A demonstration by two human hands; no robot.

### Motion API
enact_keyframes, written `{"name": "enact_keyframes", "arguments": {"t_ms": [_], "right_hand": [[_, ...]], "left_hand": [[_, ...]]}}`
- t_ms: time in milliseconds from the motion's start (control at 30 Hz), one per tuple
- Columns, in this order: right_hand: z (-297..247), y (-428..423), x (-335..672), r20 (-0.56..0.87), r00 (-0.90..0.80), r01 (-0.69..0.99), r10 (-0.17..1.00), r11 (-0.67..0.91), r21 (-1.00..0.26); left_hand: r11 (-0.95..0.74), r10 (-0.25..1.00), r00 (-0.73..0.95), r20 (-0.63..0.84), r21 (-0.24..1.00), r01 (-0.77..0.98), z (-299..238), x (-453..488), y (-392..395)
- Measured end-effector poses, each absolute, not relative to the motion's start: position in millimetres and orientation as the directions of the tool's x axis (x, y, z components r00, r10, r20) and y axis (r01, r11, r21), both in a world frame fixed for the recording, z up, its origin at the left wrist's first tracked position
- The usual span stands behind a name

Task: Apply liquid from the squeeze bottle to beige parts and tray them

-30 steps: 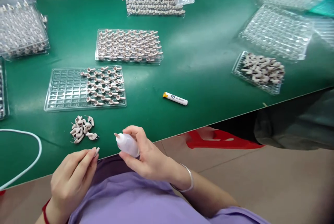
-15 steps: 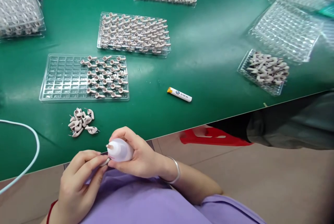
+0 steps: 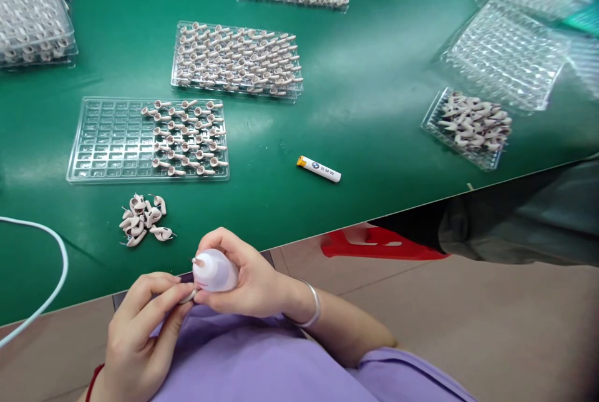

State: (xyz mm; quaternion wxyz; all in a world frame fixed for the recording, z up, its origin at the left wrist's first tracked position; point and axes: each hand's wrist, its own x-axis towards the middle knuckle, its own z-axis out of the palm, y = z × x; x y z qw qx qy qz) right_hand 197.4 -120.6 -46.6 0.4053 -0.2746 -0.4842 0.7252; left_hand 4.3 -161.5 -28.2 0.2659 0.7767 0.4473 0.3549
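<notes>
Wrapped in my right hand (image 3: pixel 241 277) is a small translucent squeeze bottle (image 3: pixel 216 272) with a narrow tip pointing up and left. My left hand (image 3: pixel 147 321) pinches a small beige earbud shell (image 3: pixel 188 296), mostly hidden by the fingertips, right beside the bottle. The fingertips of both hands meet at the shell. A loose pile of beige earbud shells (image 3: pixel 144 218) with thin wires lies on the table just beyond my left hand. Past it lies a clear blister tray (image 3: pixel 103 140), its right part filled with such shells.
Full trays of shells (image 3: pixel 238 62) stand farther back on the green table (image 3: pixel 374 140). A white lighter (image 3: pixel 319 169) lies mid-table. At right are a heaped tray (image 3: pixel 477 121) and stacked clear trays (image 3: pixel 508 55). A pale cable (image 3: pixel 60 264) curves at left; a person's dark-clothed leg (image 3: pixel 524 215) is at right.
The whole view has shifted slightly, so the table items sit a little farther left. Both hands keep their hold on the bottle and the shell, nearly still.
</notes>
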Motion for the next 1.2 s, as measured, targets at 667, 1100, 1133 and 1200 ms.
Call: {"name": "enact_keyframes", "arguments": {"t_ms": [667,1100,1133,1200], "right_hand": [[-54.4,-125.6,223.2,0.144,-0.305,0.101,0.941,0.183,-0.978],[-64.9,-130.2,223.6,0.504,-0.353,0.251,0.789,0.598,-0.761],[-65.3,-130.2,223.2,0.502,-0.354,0.255,0.789,0.598,-0.76],[-65.5,-130.1,222.5,0.496,-0.36,0.257,0.79,0.596,-0.761]], "left_hand": [[-0.46,0.863,0.254,0.436,0.472,0.752,-42.1,-17.2,-147.8],[-0.459,0.847,0.241,0.473,0.426,0.779,-51.1,-17.0,-147.9],[-0.456,0.85,0.237,0.471,0.429,0.78,-50.9,-17.0,-147.8],[-0.45,0.853,0.231,0.468,0.435,0.78,-50.6,-16.9,-147.7]]}}
